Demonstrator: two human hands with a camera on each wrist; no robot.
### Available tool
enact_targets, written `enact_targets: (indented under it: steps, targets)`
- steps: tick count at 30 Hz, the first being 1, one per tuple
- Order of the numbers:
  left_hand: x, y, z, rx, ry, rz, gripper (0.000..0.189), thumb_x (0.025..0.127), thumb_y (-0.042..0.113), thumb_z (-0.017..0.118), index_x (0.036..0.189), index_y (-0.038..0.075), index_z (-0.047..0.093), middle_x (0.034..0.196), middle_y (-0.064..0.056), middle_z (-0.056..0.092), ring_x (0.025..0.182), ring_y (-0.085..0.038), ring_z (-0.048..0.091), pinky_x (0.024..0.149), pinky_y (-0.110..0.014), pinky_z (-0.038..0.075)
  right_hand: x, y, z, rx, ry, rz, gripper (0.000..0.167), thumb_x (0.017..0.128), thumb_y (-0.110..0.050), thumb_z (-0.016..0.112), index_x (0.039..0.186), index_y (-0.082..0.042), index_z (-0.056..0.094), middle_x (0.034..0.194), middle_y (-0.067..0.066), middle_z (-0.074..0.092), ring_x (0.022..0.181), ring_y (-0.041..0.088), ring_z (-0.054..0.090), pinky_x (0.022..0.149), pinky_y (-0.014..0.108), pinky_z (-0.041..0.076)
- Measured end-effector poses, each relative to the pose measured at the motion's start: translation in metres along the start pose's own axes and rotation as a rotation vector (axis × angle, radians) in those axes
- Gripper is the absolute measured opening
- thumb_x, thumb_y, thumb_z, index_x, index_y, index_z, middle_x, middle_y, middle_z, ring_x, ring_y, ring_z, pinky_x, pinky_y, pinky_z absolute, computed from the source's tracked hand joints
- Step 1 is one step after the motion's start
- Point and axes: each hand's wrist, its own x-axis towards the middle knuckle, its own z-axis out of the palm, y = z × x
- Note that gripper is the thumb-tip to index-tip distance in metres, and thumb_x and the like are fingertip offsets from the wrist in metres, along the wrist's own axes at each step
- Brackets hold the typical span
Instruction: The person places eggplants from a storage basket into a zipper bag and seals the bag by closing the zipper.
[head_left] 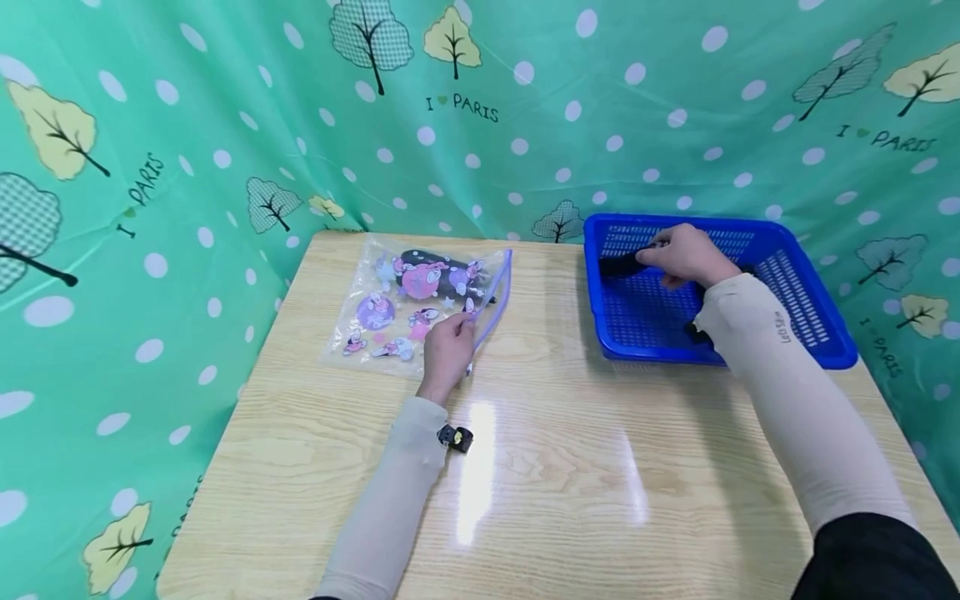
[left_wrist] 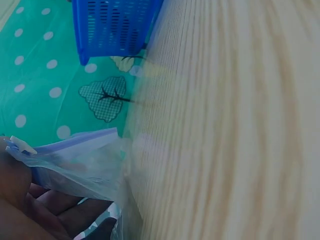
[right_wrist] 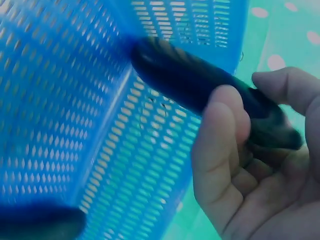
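Right hand (head_left: 693,254) in the basket (head_left: 652,353), by its left wall: I see the eggplant (right_wrist: 185,75) pinched near its stem between thumb and fingers (right_wrist: 215,132), the dark body reaching out past the fingertips, stem end lying back toward the palm. A second dark piece (right_wrist: 40,222) lies apart in the basket. Left hand (head_left: 448,348) pinches the purple zip edge of the clear bag (head_left: 397,333) on the worktop (head_left: 555,467).

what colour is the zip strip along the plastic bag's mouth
The zip strip is light purple, seen best in the head view.
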Motion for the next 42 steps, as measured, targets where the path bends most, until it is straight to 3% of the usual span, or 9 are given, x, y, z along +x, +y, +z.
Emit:
enact_targets:
  steps: [2,6,9,18,23,31,35,39,42]
  targets:
    - [0.0,0.0,0.0,-0.028,0.006,-0.022,0.023,0.097,0.014,0.064,0.116,0.007,0.075,0.105,-0.009,0.075,0.089,-0.025,0.067,0.08,-0.041,0.053,0.002,0.001,0.003,0.03,-0.032,0.02,0.046,0.1,-0.031,0.062,0.121,0.01,0.059,0.086,0.019,0.065,0.067,0.029,0.067,0.064,0.043,0.06]
    - [0.0,-0.001,0.0,-0.084,0.021,-0.053,0.022,0.094,0.008,0.067,0.113,0.006,0.076,0.104,-0.011,0.075,0.091,-0.026,0.07,0.081,-0.04,0.055,0.005,0.005,0.009,0.022,-0.088,0.094,0.054,0.099,-0.044,0.062,0.107,0.01,0.064,0.079,0.015,0.066,0.068,0.027,0.067,0.064,0.042,0.06]
    - [0.001,-0.001,-0.001,-0.103,0.021,-0.051,0.022,0.092,0.005,0.068,0.113,0.005,0.076,0.104,-0.012,0.075,0.092,-0.026,0.071,0.079,-0.039,0.057,0.007,0.007,0.012,0.007,-0.089,0.118,0.061,0.099,-0.049,0.061,0.109,0.01,0.064,0.084,0.016,0.07,0.073,0.031,0.07,0.067,0.044,0.06]
    - [0.002,0.0,-0.001,-0.15,0.044,-0.028,0.021,0.094,0.008,0.069,0.113,0.002,0.075,0.106,-0.016,0.074,0.096,-0.028,0.071,0.084,-0.04,0.057,0.005,0.002,0.009,0.031,-0.054,0.032,0.05,0.103,-0.029,0.058,0.127,0.015,0.057,0.087,0.021,0.071,0.081,0.037,0.072,0.07,0.046,0.06]
    - [0.003,0.0,0.001,-0.146,0.061,-0.023,0.021,0.095,0.01,0.069,0.114,0.004,0.075,0.104,-0.013,0.075,0.092,-0.026,0.07,0.079,-0.039,0.056,-0.005,-0.007,-0.002,0.022,-0.008,-0.003,0.055,0.103,-0.034,0.058,0.133,0.012,0.054,0.093,0.022,0.071,0.083,0.037,0.072,0.074,0.048,0.059]
    - [0.002,0.001,-0.001,-0.155,0.055,-0.042,0.021,0.095,0.011,0.069,0.114,0.004,0.076,0.103,-0.012,0.075,0.084,-0.023,0.069,0.068,-0.034,0.056,-0.021,-0.02,-0.007,0.147,0.119,-0.034,0.064,0.101,-0.037,0.06,0.145,0.008,0.045,0.107,0.026,0.067,0.086,0.033,0.072,0.068,0.037,0.06]
    - [0.002,0.001,-0.001,-0.156,0.058,-0.041,0.021,0.095,0.01,0.069,0.114,0.004,0.075,0.102,-0.012,0.075,0.082,-0.023,0.069,0.067,-0.033,0.056,-0.029,-0.025,-0.001,0.146,0.148,-0.054,0.069,0.102,-0.04,0.058,0.151,0.004,0.04,0.118,0.029,0.065,0.089,0.034,0.072,0.075,0.044,0.06]
    - [0.002,0.001,-0.001,-0.173,0.061,-0.043,0.02,0.095,0.01,0.069,0.114,0.004,0.076,0.102,-0.012,0.075,0.085,-0.023,0.07,0.071,-0.034,0.057,-0.042,-0.034,0.013,0.114,0.136,-0.085,0.068,0.102,-0.042,0.058,0.152,0.0,0.04,0.114,0.029,0.068,0.087,0.034,0.072,0.08,0.051,0.058]
    - [0.002,0.001,0.0,-0.189,0.06,-0.047,0.02,0.095,0.01,0.069,0.113,0.005,0.076,0.103,-0.012,0.075,0.087,-0.023,0.07,0.074,-0.033,0.058,-0.054,-0.045,0.026,0.103,0.124,-0.118,0.062,0.102,-0.039,0.059,0.152,-0.005,0.044,0.1,0.025,0.071,0.079,0.036,0.071,0.072,0.05,0.059]
